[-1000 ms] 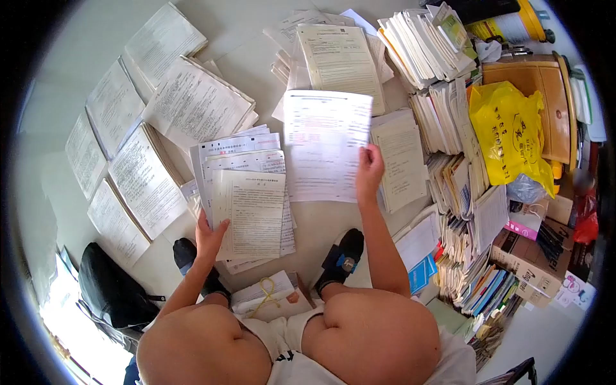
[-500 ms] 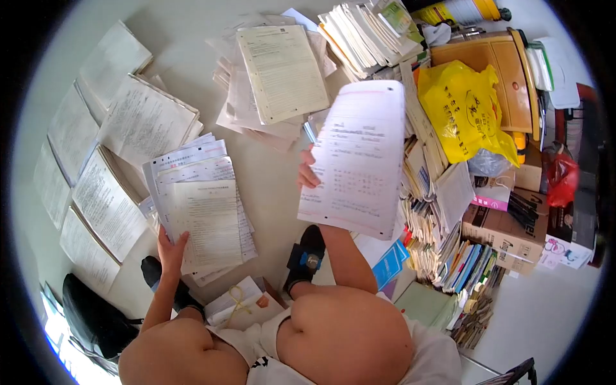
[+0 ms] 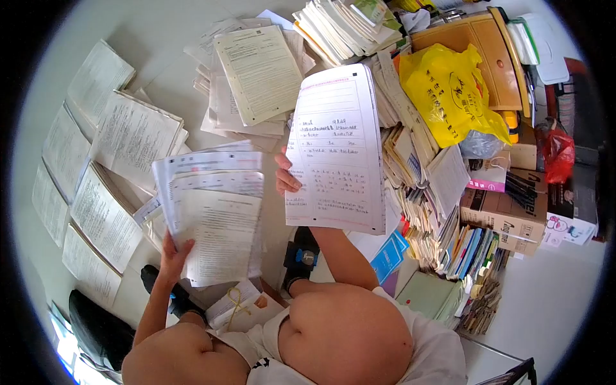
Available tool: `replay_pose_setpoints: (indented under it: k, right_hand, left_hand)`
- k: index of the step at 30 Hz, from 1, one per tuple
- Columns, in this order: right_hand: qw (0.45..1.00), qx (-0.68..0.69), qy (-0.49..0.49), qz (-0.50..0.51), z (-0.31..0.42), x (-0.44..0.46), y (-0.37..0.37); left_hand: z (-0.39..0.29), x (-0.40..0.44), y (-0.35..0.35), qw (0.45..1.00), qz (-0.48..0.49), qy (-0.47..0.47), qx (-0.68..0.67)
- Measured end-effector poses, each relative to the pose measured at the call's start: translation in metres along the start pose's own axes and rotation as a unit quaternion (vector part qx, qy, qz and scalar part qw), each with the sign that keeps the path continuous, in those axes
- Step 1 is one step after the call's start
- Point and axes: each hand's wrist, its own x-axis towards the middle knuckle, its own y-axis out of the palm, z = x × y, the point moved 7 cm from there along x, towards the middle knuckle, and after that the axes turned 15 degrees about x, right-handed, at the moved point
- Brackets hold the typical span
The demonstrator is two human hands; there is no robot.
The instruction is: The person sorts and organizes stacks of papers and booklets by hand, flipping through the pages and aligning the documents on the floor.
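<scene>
My left hand (image 3: 175, 256) is closed on the lower left edge of a stack of printed papers (image 3: 224, 224), thumb on top. The sheets fan out unevenly at the top and look slightly blurred. My right hand (image 3: 288, 172) grips a handwritten answer sheet (image 3: 337, 154) from behind, its fingers wrapped over the left edge. That sheet is ruled, with red print and black corner marks, and its right edge curls. Whether more sheets lie under it, I cannot tell. Beyond it a pile of papers (image 3: 260, 74) rests on the floor.
Rows of printed paper piles (image 3: 135, 135) cover the floor at left. Stacked booklets (image 3: 350, 29) and upright books (image 3: 471, 253) stand at right, beside a yellow plastic bag (image 3: 443, 96) and cardboard boxes (image 3: 507, 205). An open box with yellow string (image 3: 237, 305) sits between my feet.
My left hand has raised the paper stack and shifted it a little right. The answer sheet in my right hand has turned more upright and moved left. The view has shifted slightly.
</scene>
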Motion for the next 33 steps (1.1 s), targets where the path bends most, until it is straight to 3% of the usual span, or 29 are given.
replay_pose_setpoints:
  k: [3, 5, 7, 9, 10, 11, 12, 13, 14, 15, 17, 18, 20, 23, 25, 27, 28, 29, 31, 33]
  right_hand:
    - [1.0, -0.017, -0.005, 0.005, 0.009, -0.009, 0.001]
    - [1.0, -0.011, -0.005, -0.001, 0.009, -0.015, 0.002]
    - [0.998, -0.059, -0.025, -0.021, 0.008, -0.022, 0.013]
    - [0.994, -0.086, -0.045, -0.041, 0.005, -0.029, 0.024]
    - [0.99, -0.112, -0.063, -0.063, 0.004, -0.033, 0.025]
    - [0.99, -0.108, -0.06, -0.062, 0.002, -0.038, 0.018]
    - [0.949, -0.274, -0.075, -0.137, 0.008, -0.044, -0.007]
    - [0.897, -0.363, -0.128, -0.219, 0.01, -0.046, -0.034]
    - [0.826, -0.442, -0.164, -0.309, 0.012, -0.051, -0.063]
    - [0.82, -0.451, -0.181, -0.302, 0.003, -0.051, -0.074]
    - [0.73, -0.586, -0.208, -0.285, -0.006, -0.051, -0.068]
    - [0.739, -0.578, -0.201, -0.282, -0.014, -0.049, -0.071]
    - [0.663, -0.668, -0.22, -0.258, -0.022, -0.045, -0.067]
    - [0.695, -0.634, -0.201, -0.275, -0.04, -0.038, -0.038]
    - [0.707, -0.625, -0.199, -0.264, -0.046, -0.034, -0.03]
    - [0.639, -0.739, -0.164, -0.135, -0.06, -0.02, -0.014]
    - [0.656, -0.742, -0.103, -0.092, -0.068, -0.017, -0.011]
    - [0.657, -0.741, -0.1, -0.093, -0.072, -0.016, -0.007]
    - [0.725, -0.676, -0.054, -0.119, -0.086, -0.011, -0.002]
    - [0.738, -0.661, -0.052, -0.13, -0.091, -0.008, 0.004]
  left_hand:
    - [-0.002, 0.023, 0.035, 0.997, 0.022, 0.038, 0.069]
    - [-0.006, 0.042, 0.066, 0.994, 0.054, 0.088, 0.029]
    - [-0.019, 0.056, 0.096, 0.994, 0.071, 0.07, 0.037]
    - [-0.05, 0.055, 0.104, 0.951, 0.136, -0.032, 0.275]
    - [-0.067, 0.052, 0.108, 0.951, 0.135, -0.034, 0.276]
    - [-0.104, 0.049, 0.103, 0.936, 0.03, 0.117, 0.331]
    - [-0.141, 0.036, 0.099, 0.885, -0.078, 0.262, 0.376]
    - [-0.161, 0.032, 0.099, 0.902, -0.038, 0.267, 0.336]
    - [-0.159, 0.036, 0.102, 0.948, 0.041, 0.237, 0.211]
    - [-0.156, 0.037, 0.106, 0.97, 0.118, 0.199, 0.079]
    - [-0.138, 0.034, 0.12, 0.965, 0.224, 0.006, -0.14]
    - [-0.138, 0.029, 0.12, 0.969, 0.216, -0.026, -0.116]
    - [-0.131, 0.03, 0.118, 0.966, 0.208, -0.015, -0.153]
    - [-0.109, 0.034, 0.112, 0.948, 0.226, -0.018, -0.223]
    - [-0.118, 0.037, 0.098, 0.979, 0.14, 0.05, -0.141]
    - [-0.13, 0.039, 0.094, 0.99, 0.104, 0.061, -0.073]
    - [-0.134, 0.04, 0.091, 0.995, 0.067, 0.07, -0.003]
    - [-0.134, 0.043, 0.086, 0.996, 0.032, 0.083, 0.02]
    - [-0.139, 0.043, 0.081, 0.988, -0.017, 0.137, 0.071]
    - [-0.147, 0.042, 0.078, 0.98, -0.031, 0.166, 0.102]
